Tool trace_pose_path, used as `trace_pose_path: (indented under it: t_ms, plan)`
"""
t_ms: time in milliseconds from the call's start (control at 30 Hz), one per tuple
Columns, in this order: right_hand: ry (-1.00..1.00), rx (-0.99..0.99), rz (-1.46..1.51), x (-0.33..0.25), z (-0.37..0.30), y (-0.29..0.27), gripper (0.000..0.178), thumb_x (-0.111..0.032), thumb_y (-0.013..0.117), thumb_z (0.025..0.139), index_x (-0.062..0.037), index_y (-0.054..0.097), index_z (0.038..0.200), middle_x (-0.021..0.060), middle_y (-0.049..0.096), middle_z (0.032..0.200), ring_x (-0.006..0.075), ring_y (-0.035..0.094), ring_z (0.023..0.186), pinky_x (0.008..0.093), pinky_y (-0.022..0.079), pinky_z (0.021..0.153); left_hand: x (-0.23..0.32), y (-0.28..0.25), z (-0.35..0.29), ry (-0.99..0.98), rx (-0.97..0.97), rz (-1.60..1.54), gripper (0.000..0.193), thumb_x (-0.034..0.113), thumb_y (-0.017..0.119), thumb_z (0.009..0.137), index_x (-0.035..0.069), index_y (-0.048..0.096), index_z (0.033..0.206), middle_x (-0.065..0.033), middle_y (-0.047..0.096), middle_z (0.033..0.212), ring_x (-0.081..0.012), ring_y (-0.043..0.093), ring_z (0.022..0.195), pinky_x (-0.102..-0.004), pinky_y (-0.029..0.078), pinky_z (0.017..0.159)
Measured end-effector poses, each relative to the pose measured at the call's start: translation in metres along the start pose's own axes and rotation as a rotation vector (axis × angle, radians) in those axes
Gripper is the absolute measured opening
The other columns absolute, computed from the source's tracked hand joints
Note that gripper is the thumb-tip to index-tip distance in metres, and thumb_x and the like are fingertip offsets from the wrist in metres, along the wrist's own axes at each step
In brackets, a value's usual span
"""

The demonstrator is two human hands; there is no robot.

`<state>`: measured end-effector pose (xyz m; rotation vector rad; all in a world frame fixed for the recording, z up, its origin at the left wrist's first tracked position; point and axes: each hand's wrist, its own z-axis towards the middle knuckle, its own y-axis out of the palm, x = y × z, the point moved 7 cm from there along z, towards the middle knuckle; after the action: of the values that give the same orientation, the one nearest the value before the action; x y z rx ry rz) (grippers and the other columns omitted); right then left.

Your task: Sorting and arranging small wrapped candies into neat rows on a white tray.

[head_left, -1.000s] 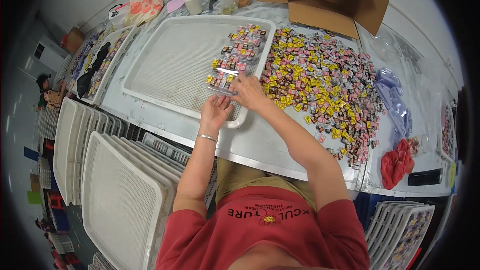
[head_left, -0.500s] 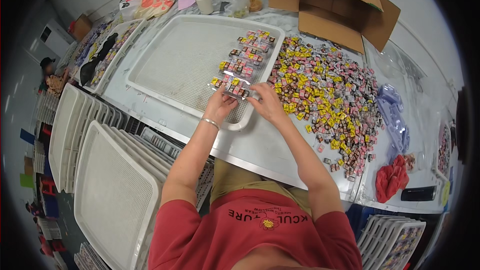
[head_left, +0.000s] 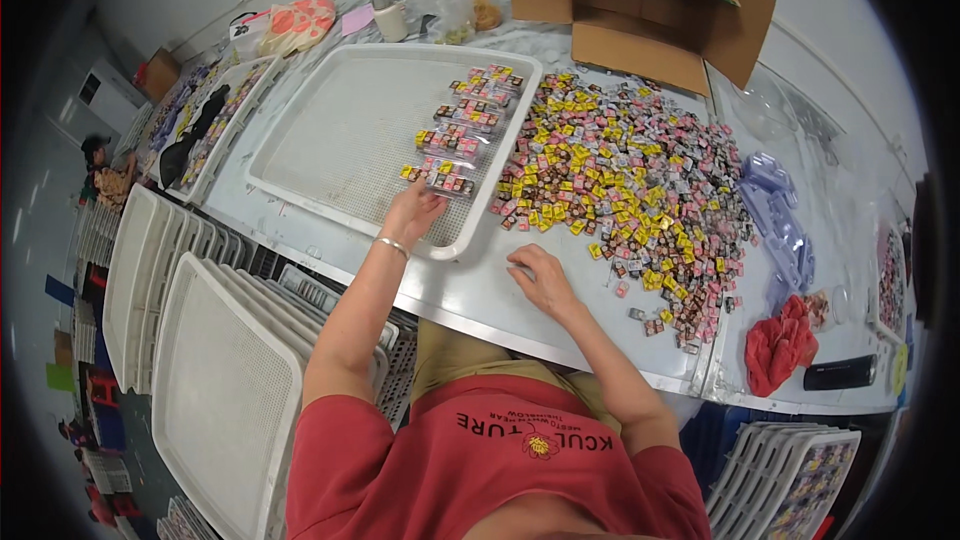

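Observation:
My left hand is at the nearest clear plastic pack, its fingers closed on the pack's near left end. Small square pieces in pink, yellow and brown fill the pack. It lies on the right side of a large white perforated tray, below several similar packs in a column. My right hand hovers over the table between the tray and a wide heap of loose small square pieces. Its fingers are loosely bent, the thumb apart from the index finger, and nothing shows in them.
An open cardboard box stands behind the heap. Purple plastic trays, a red cloth or bag and a black case lie at right. Stacked white trays stand below the table at left. A person is far left.
My right hand has left the pack and moved down and right over the table. My left hand stays at the pack. The view has shifted slightly.

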<state>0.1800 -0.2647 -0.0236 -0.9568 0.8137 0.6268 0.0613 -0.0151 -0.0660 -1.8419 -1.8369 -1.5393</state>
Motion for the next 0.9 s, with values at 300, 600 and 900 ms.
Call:
trace_pose_path:
  t_ms: [300, 600, 900]
  plan:
    - [0.28, 0.373, 0.077, 0.025, -0.067, -0.113, 0.019, -0.008, 0.063, 0.087, -0.0009, 0.065, 0.104, 0.0069, 0.066, 0.089, 0.0154, 0.063, 0.079, 0.0269, 0.05, 0.068, 0.017, 0.094, -0.128, 0.609, -0.051, 0.575, 0.048, 0.024, 0.065, 0.089, 0.006, 0.049, 0.13, -0.0096, 0.055, 0.11, -0.0229, 0.053, 0.103, -0.0379, 0.043, 0.092]
    - [0.304, 1.112, 0.062, 0.077, -0.213, -0.342, 0.019, -0.008, 0.06, 0.091, 0.0031, 0.062, 0.107, 0.0045, 0.067, 0.093, 0.0114, 0.063, 0.083, 0.0253, 0.05, 0.076, -0.04, 0.093, -0.124, 1.078, -0.072, 1.792, 0.053, 0.012, 0.066, 0.081, 0.007, 0.052, 0.133, -0.016, 0.057, 0.089, -0.0331, 0.057, 0.078, -0.0418, 0.046, 0.069]
    - [0.656, 0.729, -1.117, 0.185, -0.197, -0.462, 0.049, -0.006, 0.061, 0.08, -0.0053, 0.052, 0.128, 0.0206, 0.051, 0.129, 0.0371, 0.046, 0.122, 0.0423, 0.036, 0.105, -0.041, 0.081, -0.109, 1.081, 0.08, 1.817, 0.058, 0.011, 0.067, 0.079, 0.015, 0.052, 0.134, -0.014, 0.059, 0.087, -0.0319, 0.058, 0.078, -0.0434, 0.047, 0.067]
